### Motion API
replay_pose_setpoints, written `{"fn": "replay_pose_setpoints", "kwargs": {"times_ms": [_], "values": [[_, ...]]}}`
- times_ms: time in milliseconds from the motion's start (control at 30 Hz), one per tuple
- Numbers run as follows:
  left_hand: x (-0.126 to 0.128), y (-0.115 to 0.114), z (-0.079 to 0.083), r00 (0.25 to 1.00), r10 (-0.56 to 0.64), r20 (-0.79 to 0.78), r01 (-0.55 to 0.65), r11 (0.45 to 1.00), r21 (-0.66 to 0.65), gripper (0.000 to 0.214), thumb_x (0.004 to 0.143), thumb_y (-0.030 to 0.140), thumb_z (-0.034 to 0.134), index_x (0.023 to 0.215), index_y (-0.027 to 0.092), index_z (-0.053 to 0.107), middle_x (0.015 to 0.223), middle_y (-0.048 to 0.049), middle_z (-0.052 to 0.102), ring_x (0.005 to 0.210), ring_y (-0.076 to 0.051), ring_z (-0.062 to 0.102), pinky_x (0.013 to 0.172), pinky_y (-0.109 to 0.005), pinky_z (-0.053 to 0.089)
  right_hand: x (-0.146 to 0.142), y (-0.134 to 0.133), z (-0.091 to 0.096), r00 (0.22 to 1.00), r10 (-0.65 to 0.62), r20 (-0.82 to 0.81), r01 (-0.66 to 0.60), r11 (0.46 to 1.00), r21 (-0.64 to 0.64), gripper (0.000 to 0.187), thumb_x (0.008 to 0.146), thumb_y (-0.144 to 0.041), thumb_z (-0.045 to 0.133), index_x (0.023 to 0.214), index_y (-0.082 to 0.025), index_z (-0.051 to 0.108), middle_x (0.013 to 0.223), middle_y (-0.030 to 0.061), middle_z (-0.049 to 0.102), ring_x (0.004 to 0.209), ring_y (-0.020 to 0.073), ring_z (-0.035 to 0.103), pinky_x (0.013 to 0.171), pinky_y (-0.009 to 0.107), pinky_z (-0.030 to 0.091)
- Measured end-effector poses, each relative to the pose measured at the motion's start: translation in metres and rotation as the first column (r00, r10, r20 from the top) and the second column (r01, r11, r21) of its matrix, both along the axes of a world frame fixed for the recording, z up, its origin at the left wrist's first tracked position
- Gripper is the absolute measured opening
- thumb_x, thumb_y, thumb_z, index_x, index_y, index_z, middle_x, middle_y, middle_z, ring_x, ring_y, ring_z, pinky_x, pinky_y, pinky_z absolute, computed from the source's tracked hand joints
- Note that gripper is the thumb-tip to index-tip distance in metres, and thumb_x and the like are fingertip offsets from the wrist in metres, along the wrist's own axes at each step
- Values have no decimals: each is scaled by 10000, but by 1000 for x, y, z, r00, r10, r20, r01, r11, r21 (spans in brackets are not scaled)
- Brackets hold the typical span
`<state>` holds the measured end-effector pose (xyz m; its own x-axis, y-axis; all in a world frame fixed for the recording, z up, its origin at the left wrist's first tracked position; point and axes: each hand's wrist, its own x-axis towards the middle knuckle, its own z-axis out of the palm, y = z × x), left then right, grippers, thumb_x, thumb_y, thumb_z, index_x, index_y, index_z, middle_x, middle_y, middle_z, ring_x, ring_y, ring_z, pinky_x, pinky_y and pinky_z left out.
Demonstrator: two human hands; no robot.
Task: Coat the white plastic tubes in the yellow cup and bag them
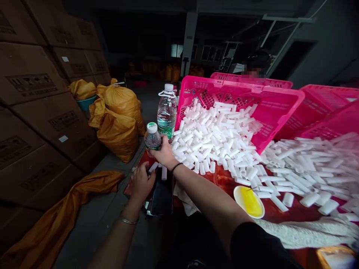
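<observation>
My right hand point(164, 155) is wrapped round a small plastic water bottle point(152, 137) with a white cap, at the left end of the table. A taller water bottle point(167, 113) stands just behind it. My left hand point(141, 183) rests with fingers curled on a dark flat object point(162, 196) at the table's near left edge; what it grips, if anything, I cannot make out. A heap of several short white tubes point(218, 142) spills from a tilted pink basket point(269, 108) onto the red table.
A small white dish with yellow contents point(249, 201) sits on the table. More white tubes point(314, 168) and pink baskets point(328, 101) lie to the right. Stacked cardboard boxes point(33, 112) line the left; yellow sacks point(119, 119) and cloth point(56, 220) lie on the floor. A person point(256, 65) is behind the baskets.
</observation>
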<state>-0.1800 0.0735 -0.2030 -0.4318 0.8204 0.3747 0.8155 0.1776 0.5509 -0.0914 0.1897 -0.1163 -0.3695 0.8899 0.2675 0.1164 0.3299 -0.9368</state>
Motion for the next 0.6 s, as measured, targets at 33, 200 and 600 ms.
{"fn": "replay_pose_setpoints", "kwargs": {"times_ms": [33, 200, 600], "values": [[-1, 0, 0, 1000, -8, 0, 8, 1000, 4, 395, 883, 340, 544, 1245, 184, 556, 1203, -158, 678, 1132, -365, 598, 954, -526, 450, -2, 2, -1, 997, -16, 80, 16, 1000, -3, 637, 654, -350, 776, 1149, -255, 386, 1074, 48, 648, 1023, 250, 639, 920, 413, 502], [0, 1, 3, 998, -25, -55, 24, 1000, -12, 395, 899, 447, 500, 1179, 181, 586, 1156, -163, 699, 1083, -372, 631, 912, -511, 476, 0, 5, 3, 961, -94, 258, 128, 985, -116, 704, 672, -421, 804, 1191, -227, 370, 1090, 117, 669, 1029, 323, 661, 881, 475, 517], [-25, 24, 3, 991, -134, -8, 130, 975, -182, 491, 742, 534, 527, 1068, 175, 606, 1019, -165, 724, 922, -361, 696, 800, -471, 546, 252, -48, 91, 845, -345, 409, 284, 937, 205, 541, 870, -481, 594, 1321, -186, 557, 1302, 156, 640, 1154, 306, 633, 875, 436, 557]]}}
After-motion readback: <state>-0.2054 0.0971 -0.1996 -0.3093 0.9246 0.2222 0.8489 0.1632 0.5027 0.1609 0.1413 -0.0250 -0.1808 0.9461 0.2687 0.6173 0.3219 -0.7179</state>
